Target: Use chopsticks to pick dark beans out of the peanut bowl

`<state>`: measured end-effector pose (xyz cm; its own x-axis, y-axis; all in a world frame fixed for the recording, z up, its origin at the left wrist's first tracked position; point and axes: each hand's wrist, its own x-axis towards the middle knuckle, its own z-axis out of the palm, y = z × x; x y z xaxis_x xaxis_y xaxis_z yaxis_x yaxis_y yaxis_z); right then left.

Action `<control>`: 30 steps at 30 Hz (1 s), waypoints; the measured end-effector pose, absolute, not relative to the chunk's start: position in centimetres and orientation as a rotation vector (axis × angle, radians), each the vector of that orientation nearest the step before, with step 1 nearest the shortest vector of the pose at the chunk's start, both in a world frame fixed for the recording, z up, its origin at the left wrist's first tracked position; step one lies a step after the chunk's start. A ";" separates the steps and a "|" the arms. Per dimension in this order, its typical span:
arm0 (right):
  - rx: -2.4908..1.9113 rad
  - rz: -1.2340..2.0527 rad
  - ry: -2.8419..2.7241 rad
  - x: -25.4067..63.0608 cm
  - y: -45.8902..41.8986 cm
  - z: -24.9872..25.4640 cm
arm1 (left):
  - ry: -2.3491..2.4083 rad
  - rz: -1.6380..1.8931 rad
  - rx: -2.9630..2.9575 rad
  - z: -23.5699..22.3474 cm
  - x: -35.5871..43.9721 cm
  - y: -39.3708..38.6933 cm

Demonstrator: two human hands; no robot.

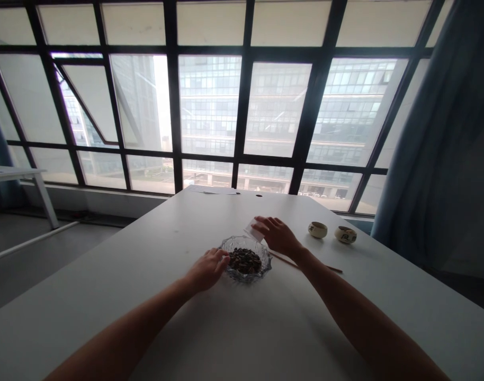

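A clear glass bowl [267, 268] with a wavy rim stands on the white table, holding a heap of dark seeds [245, 260]. My left hand [207, 270] grips the bowl's left rim, thumb and fingers closed on it. Just beyond the bowl, my right hand [278, 235] is wrapped round a small whitish cup [254, 231], which is tilted near the far rim. My fingers cover much of this cup, and its inside does not show. A thin wooden stick [332, 269], perhaps chopsticks, lies right of the bowl, partly hidden under my right forearm.
Two small cream cups with dark markings, a left one [317, 229] and a right one [346, 235], stand at the table's right. White paper [212, 190] lies at the far end of the table [154, 248]. Behind are large windows and a blue curtain [420, 121].
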<state>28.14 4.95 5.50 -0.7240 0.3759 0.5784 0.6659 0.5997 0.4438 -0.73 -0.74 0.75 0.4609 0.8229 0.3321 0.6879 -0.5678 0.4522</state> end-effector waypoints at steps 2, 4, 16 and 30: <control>-0.839 -0.923 -2.389 29.0 5.3 5.4 | 1.310 0.767 2.451 0.8 -0.7 -0.8; -0.829 -0.901 -2.392 29.7 5.5 5.2 | 1.318 0.765 2.440 0.8 -0.7 -0.8; -0.835 -0.730 -2.338 30.4 5.9 4.3 | 1.316 0.735 2.460 1.1 -0.6 -1.0; -0.846 -0.849 -2.361 29.8 5.6 4.2 | 1.309 0.750 2.434 1.2 -0.6 -1.1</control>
<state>29.84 5.60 4.15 -0.6887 0.3838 0.6151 0.6877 0.6146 0.3864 -0.62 -1.12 1.21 0.4555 0.8339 0.3115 0.6905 -0.5519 0.4676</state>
